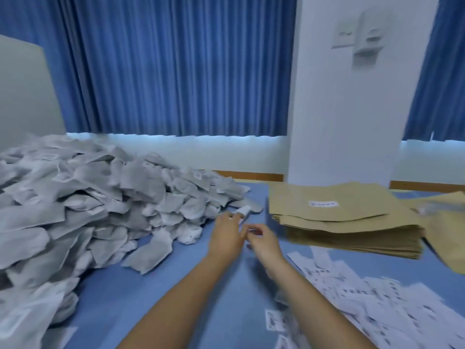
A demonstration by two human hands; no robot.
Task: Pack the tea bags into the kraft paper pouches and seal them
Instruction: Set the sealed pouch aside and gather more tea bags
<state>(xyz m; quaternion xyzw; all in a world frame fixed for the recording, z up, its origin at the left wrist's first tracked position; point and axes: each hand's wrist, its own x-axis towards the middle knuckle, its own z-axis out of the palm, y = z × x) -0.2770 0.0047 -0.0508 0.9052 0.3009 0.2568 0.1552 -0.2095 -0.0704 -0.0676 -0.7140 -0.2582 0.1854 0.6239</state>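
Observation:
A big heap of grey-white tea bags (95, 210) covers the left half of the blue table (191, 278). A stack of flat kraft paper pouches (339, 217) lies at the right, the top one bearing a small white label. My left hand (226, 235) rests mid-table at the heap's right edge, fingers stretched out, with a white wrap on one fingertip. My right hand (264, 241) is right beside it, touching its fingers and pinching a small white piece (253, 231). The picture is too blurred to tell what that piece is.
Several white printed label slips (377, 298) lie scattered at the lower right. More kraft pouches (448, 238) lie at the far right edge. Blue curtains and a white pillar (347, 109) stand behind the table. A pale board (22, 96) stands at the back left.

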